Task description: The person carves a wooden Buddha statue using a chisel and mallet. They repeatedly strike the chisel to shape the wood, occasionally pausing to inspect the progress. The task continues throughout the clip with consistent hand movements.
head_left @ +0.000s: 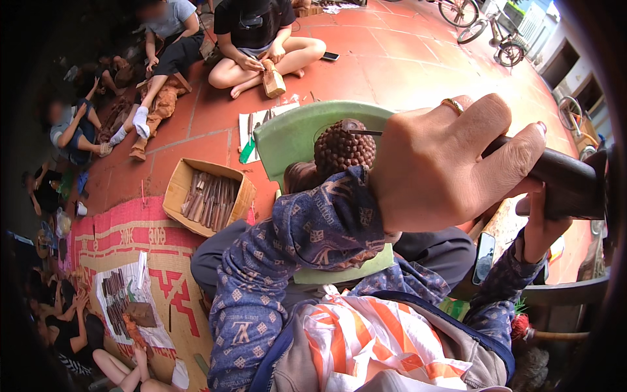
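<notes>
My left hand (450, 163), with a ring on one finger, reaches across from the left and is closed around a chisel. The thin steel blade (367, 132) points left, its tip at the top of a brown wooden carving (345, 151) covered in round knobs like curled hair. My patterned sleeve hides the lower part of that carving. At the right, my right hand (546, 225) is closed on a thick dark wooden piece (575, 186) that looks like a mallet, against the rear of the chisel handle. Their exact contact is hidden by my fingers.
Behind the carving curves a green plastic piece (287, 134). A cardboard box (175, 196) of chisels stands left, near more tools on paper (140, 277) over a patterned mat (176, 261). A phone (484, 256) lies by my right leg. Other people sit carving ahead and left.
</notes>
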